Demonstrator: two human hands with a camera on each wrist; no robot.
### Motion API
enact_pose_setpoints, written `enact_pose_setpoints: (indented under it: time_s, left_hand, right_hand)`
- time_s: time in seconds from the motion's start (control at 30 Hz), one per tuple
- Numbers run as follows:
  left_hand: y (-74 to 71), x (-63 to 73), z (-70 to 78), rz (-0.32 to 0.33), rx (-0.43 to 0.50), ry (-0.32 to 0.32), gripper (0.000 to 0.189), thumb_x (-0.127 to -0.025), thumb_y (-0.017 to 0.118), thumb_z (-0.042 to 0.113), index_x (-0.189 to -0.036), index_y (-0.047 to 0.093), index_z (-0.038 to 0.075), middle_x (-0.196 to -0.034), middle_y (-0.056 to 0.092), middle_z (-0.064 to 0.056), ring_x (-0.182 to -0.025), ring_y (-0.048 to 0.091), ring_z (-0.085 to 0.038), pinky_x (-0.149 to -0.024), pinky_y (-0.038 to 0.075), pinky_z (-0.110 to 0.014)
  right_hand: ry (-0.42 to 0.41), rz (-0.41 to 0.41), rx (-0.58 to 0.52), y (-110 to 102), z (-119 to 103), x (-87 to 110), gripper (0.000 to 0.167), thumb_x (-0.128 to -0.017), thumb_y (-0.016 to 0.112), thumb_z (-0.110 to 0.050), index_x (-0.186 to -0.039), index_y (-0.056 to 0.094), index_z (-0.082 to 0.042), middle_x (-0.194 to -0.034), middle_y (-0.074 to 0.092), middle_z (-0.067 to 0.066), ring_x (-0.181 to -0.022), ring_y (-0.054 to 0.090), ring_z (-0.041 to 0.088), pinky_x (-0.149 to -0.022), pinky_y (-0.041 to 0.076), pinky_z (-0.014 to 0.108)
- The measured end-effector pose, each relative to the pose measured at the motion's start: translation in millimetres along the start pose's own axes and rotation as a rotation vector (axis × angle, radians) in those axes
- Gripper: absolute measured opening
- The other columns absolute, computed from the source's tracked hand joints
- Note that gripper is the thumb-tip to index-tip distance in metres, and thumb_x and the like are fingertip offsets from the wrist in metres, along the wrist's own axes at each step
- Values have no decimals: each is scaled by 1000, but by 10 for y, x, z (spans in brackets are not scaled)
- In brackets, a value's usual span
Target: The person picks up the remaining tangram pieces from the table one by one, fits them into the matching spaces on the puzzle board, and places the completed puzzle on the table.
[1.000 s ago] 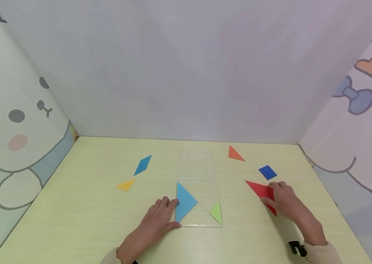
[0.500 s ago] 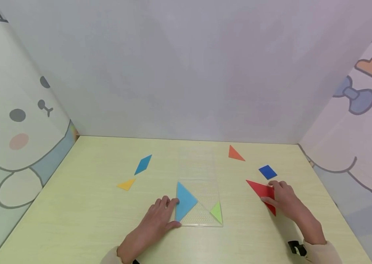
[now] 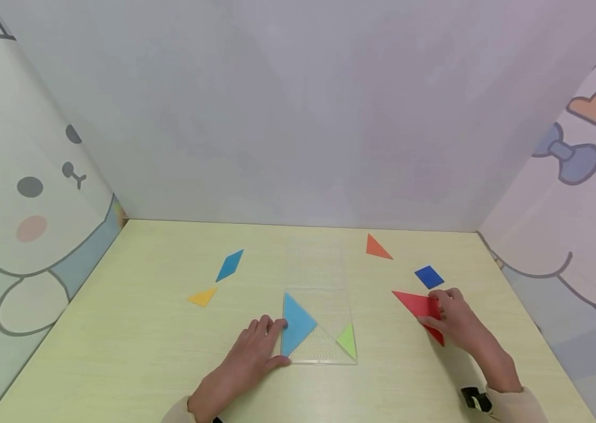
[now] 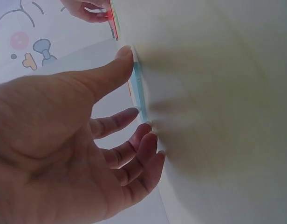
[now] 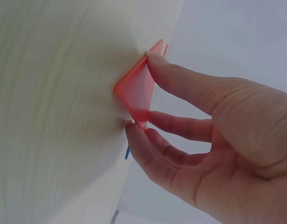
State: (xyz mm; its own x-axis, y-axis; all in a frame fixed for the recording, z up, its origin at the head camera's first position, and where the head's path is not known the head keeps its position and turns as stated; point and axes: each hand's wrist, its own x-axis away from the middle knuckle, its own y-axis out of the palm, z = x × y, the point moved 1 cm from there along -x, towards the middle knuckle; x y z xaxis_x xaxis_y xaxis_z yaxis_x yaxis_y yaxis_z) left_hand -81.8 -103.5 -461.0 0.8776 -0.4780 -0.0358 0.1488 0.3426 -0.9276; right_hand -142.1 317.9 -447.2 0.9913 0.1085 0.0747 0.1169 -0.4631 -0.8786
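Tangram pieces and a clear plastic tangram case (image 3: pixel 324 359) lie on the table. A large light blue triangle (image 3: pixel 297 324) fills the case's near left part, and a small light green triangle (image 3: pixel 348 341) sits at its near right corner. My left hand (image 3: pixel 247 358) rests at the case's left side, thumb at the near left corner and fingertips touching the edge by the light blue triangle. On the right, my right hand (image 3: pixel 456 323) pinches a large red triangle (image 5: pixel 136 91) between thumb and fingers. In the right wrist view the red triangle looks tilted at the table surface.
A blue parallelogram (image 3: pixel 230 265) and a yellow triangle (image 3: pixel 203 296) lie left of the case. Right of it are an orange triangle (image 3: pixel 378 247) and a dark blue square (image 3: pixel 429 277), just beyond my right hand. A pale wall (image 3: pixel 298 117) stands behind the table.
The red triangle has turned very slightly in my right hand, its left tip a little farther left and nearer. My left hand and the other pieces stay put.
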Motion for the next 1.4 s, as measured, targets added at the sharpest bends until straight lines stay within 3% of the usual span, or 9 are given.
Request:
enact_pose_setpoints:
  time_s: [0.3, 0.63, 1.13, 1.4]
  left_hand:
    - [18, -11, 0, -7, 13, 9, 62, -88, 79, 37, -135, 52, 7, -107, 49, -6, -91, 46, -21, -72, 43, -31]
    - [-3, -3, -4, -4, 18, 2, 61, -88, 79, 37, -135, 51, 8, -108, 49, -5, -90, 45, -20, -72, 42, -31]
    - [4, 1, -20, -8, 42, -1, 60, -89, 79, 37, -134, 52, 9, -109, 49, -4, -90, 45, -20, -72, 41, -29]
    - [-5, 4, -13, -3, 48, 5, 59, -89, 79, 35, -134, 52, 9, -108, 48, -4, -90, 44, -19, -71, 40, -29]
  right_hand:
    - [27, 13, -43, -5, 43, 24, 57, -84, 84, -8, -126, 51, 11, -120, 43, 34, -101, 55, 47, -69, 61, 46]
    - [-4, 48, -55, -8, 72, 3, 56, -81, 89, -13, -123, 58, 7, -116, 49, 30, -93, 61, 37, -67, 61, 41]
    - [-127, 95, -67, -18, 78, 24, 42, -84, 83, -2, -120, 64, 5, -111, 59, 22, -88, 68, 31, -70, 62, 40]
    - [-241, 182, -49, 6, 134, 28, 36, -82, 82, 4, -116, 68, 3, -107, 63, 18, -88, 68, 33, -70, 62, 40]
